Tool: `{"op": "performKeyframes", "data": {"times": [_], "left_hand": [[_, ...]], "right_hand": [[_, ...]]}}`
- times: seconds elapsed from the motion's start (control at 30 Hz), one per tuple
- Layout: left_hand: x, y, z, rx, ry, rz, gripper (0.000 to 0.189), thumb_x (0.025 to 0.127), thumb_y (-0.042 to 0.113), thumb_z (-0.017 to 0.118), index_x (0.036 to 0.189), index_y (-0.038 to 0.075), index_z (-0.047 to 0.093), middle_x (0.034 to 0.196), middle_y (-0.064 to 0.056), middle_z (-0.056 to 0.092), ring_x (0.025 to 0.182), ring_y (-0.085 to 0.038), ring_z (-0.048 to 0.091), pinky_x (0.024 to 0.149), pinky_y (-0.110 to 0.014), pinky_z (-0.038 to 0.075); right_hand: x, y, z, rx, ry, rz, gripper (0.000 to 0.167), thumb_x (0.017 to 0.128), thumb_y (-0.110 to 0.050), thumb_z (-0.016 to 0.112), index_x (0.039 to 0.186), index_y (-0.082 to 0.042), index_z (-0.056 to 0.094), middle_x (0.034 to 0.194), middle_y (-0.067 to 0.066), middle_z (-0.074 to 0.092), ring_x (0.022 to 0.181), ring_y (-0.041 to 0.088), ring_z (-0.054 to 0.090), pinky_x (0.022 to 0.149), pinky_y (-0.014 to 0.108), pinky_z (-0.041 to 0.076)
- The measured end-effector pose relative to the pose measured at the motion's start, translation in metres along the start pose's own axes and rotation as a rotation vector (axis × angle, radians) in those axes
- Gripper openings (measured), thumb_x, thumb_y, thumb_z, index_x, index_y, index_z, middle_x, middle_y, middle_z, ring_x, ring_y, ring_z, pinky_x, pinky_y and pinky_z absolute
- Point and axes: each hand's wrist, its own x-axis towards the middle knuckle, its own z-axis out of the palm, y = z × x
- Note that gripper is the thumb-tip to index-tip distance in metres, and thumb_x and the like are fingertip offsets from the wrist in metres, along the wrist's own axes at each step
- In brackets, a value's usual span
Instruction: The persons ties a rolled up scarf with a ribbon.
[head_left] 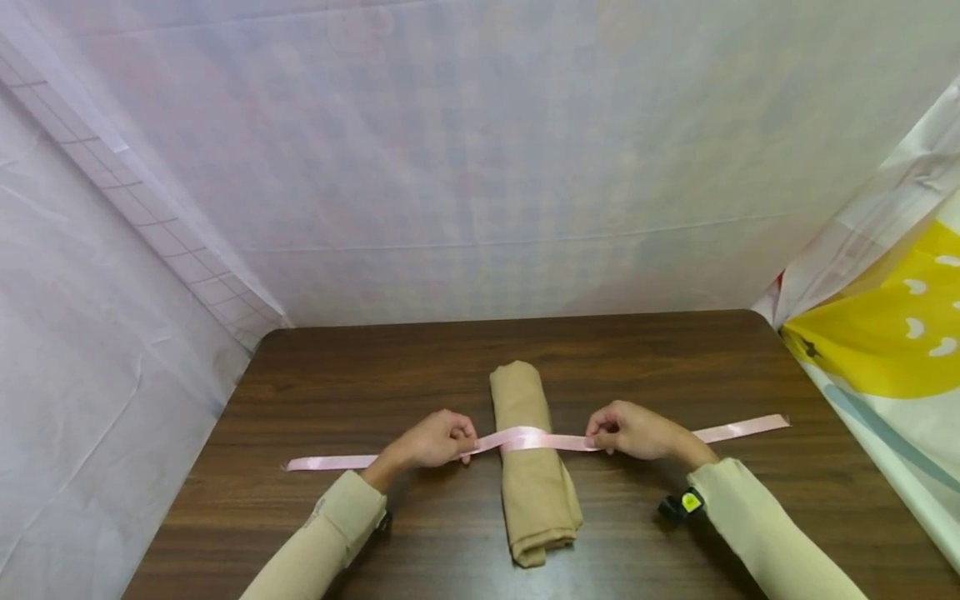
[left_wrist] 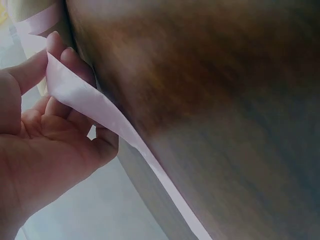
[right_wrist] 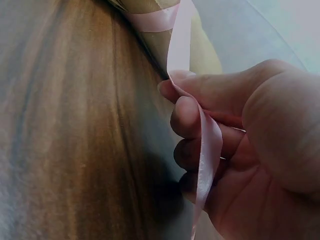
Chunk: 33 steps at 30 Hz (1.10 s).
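Observation:
A rolled tan cloth lies lengthwise on the brown wooden table. Around its middle passes a shiny pink ribbon, crossed over on top. My left hand pinches the ribbon just left of the roll, and its tail runs out leftward past the wrist. On the other side my right hand pinches the ribbon between thumb and fingers, its tail stretching to the right. In the left wrist view the ribbon drapes across the curled fingers. The right wrist view has the ribbon trailing down over the palm.
The dark wood table has rounded far corners. White sheeting hangs behind it and along the left. At the right hangs a cloth with a yellow pattern. A small black device sits at the right wrist.

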Motion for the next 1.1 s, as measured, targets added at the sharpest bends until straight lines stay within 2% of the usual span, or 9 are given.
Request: {"op": "performKeyframes", "data": {"times": [0.27, 0.47, 0.6, 0.83, 0.93, 1.1], "left_hand": [[-0.003, 0.000, 0.002, 0.097, 0.046, -0.016, 0.015, 0.094, 0.010, 0.065, 0.079, 0.007, 0.067, 0.062, 0.002, 0.066, 0.050, -0.003, 0.047, 0.048, -0.018, 0.034], [-0.002, 0.002, 0.003, 0.163, 0.085, -0.065, 0.018, 0.092, 0.011, 0.068, 0.075, 0.009, 0.067, 0.059, 0.004, 0.064, 0.049, -0.004, 0.049, 0.047, -0.019, 0.035], [-0.002, 0.004, 0.004, 0.212, 0.097, -0.072, 0.019, 0.091, 0.011, 0.069, 0.072, 0.010, 0.066, 0.058, 0.004, 0.063, 0.049, -0.004, 0.049, 0.048, -0.019, 0.036], [-0.005, 0.005, 0.002, 0.206, 0.090, -0.086, 0.019, 0.091, 0.010, 0.069, 0.073, 0.010, 0.066, 0.058, 0.003, 0.063, 0.049, -0.004, 0.048, 0.047, -0.019, 0.035], [-0.007, 0.004, 0.001, 0.179, 0.073, -0.057, 0.016, 0.093, 0.008, 0.067, 0.077, 0.008, 0.068, 0.060, 0.002, 0.064, 0.050, -0.004, 0.048, 0.047, -0.018, 0.035], [-0.011, 0.000, -0.001, 0.187, 0.052, 0.028, 0.014, 0.094, 0.006, 0.064, 0.081, 0.006, 0.071, 0.063, 0.000, 0.064, 0.052, -0.003, 0.045, 0.049, -0.019, 0.034]], "right_hand": [[-0.001, -0.004, 0.005, -0.104, -0.002, 0.010, 0.015, 0.092, -0.005, 0.064, 0.079, -0.011, 0.064, 0.063, -0.009, 0.056, 0.057, 0.001, 0.051, 0.053, 0.021, 0.043], [-0.003, -0.011, 0.004, -0.140, -0.015, 0.051, 0.017, 0.090, -0.002, 0.063, 0.076, -0.010, 0.062, 0.061, -0.011, 0.053, 0.055, 0.001, 0.050, 0.052, 0.021, 0.041], [-0.003, -0.014, 0.003, -0.167, -0.024, 0.080, 0.017, 0.090, -0.002, 0.063, 0.075, -0.011, 0.061, 0.060, -0.010, 0.053, 0.055, 0.000, 0.049, 0.052, 0.020, 0.041], [-0.003, -0.012, 0.001, -0.125, -0.049, 0.095, 0.017, 0.091, -0.004, 0.063, 0.075, -0.009, 0.061, 0.060, -0.007, 0.056, 0.055, 0.003, 0.052, 0.055, 0.021, 0.041], [-0.003, -0.009, 0.000, -0.077, -0.058, 0.087, 0.015, 0.092, -0.005, 0.063, 0.078, -0.008, 0.062, 0.061, -0.004, 0.060, 0.056, 0.005, 0.055, 0.056, 0.021, 0.043], [-0.004, -0.006, 0.001, 0.021, -0.065, 0.079, 0.011, 0.094, -0.005, 0.061, 0.084, -0.004, 0.063, 0.063, 0.001, 0.064, 0.057, 0.008, 0.056, 0.054, 0.020, 0.041]]}}
